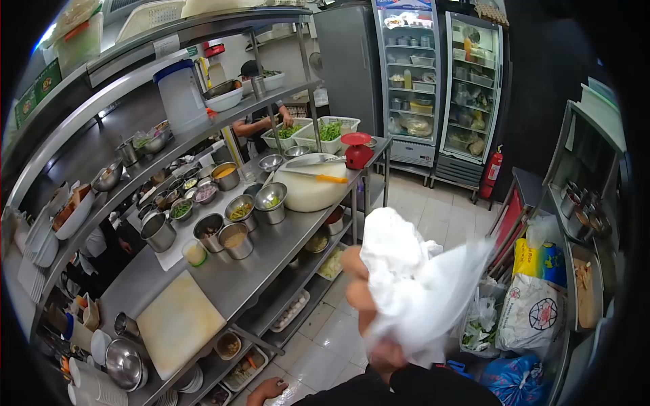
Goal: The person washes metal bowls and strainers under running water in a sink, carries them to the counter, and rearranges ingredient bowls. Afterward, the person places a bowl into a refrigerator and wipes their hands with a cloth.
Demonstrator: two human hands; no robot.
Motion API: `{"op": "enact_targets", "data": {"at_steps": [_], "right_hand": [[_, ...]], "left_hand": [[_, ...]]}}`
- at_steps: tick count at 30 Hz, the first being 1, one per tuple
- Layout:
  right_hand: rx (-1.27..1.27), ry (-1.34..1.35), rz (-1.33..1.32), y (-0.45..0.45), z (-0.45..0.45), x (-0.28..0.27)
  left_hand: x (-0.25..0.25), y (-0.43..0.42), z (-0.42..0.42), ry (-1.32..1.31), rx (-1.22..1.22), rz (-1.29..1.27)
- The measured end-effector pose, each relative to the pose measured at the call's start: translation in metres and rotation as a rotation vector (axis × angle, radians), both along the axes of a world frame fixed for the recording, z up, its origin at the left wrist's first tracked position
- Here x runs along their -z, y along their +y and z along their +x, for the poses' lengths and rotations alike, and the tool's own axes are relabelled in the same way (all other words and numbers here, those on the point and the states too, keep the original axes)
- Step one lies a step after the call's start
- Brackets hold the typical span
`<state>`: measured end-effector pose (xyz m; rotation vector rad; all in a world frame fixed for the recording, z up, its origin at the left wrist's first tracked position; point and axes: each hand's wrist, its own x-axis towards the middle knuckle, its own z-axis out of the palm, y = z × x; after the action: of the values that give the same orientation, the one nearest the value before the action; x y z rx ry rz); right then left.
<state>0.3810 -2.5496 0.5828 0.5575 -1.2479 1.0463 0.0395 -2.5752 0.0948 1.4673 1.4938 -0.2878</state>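
while the white cloth (403, 271) (prob. cloth, going by folds only) is gripped in the r. hand (359, 294), its l. edge is wrapped by the fingers. the bulk is held fwd & to the r. of them, up over the tiled floor (326, 338), apart from the counter. long axis can't be fixed, as the loose r. flap is blurred. the r. hand is nearer, being in contact; the l. hand (271, 389) is seen low at the bottom edge, well apart from the cloth, its grip can't be told.

to the l., a cutting board (181, 323) is laid on the steel counter (254, 272); farther along, metal pots (237, 242) are grouped, & an orange-handled knife (332, 179) is rested on a round white block (315, 195), w/ a red scale (357, 152) set just beyond. at the far end, greens (289, 130) are being handled by a co-worker (250, 128). farthest back, two glass-door fridges (411, 88) are seen.
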Motion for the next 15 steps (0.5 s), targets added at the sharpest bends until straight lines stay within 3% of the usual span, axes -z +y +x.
{"op": "enact_targets", "data": {"at_steps": [1, 3, 4, 5, 8, 14, 15], "right_hand": [[-0.027, 0.02, -0.017, 0.002, 0.004, -0.001], [-0.067, 0.041, -0.024, 0.001, 0.013, 0.0], [-0.097, 0.05, -0.027, -0.001, 0.017, 0.002], [-0.127, 0.054, -0.033, -0.002, 0.021, 0.005], [-0.231, 0.074, -0.052, -0.007, 0.028, 0.011], [-0.379, 0.155, -0.133, 0.0, 0.059, 0.026], [-0.386, 0.167, -0.148, 0.003, 0.066, 0.029]], "left_hand": [[0.016, -0.003, -0.001, -0.002, -0.004, -0.004], [0.084, -0.009, -0.014, 0.038, 0.184, 0.431], [0.1, -0.014, -0.013, 0.044, 0.161, 0.461], [0.095, -0.008, -0.002, 0.04, 0.157, 0.474], [0.065, -0.031, 0.025, -0.008, -0.17, 0.138], [0.017, -0.048, 0.075, 0.092, -0.139, 0.225], [0.012, -0.044, 0.082, 0.096, -0.178, 0.12]]}}
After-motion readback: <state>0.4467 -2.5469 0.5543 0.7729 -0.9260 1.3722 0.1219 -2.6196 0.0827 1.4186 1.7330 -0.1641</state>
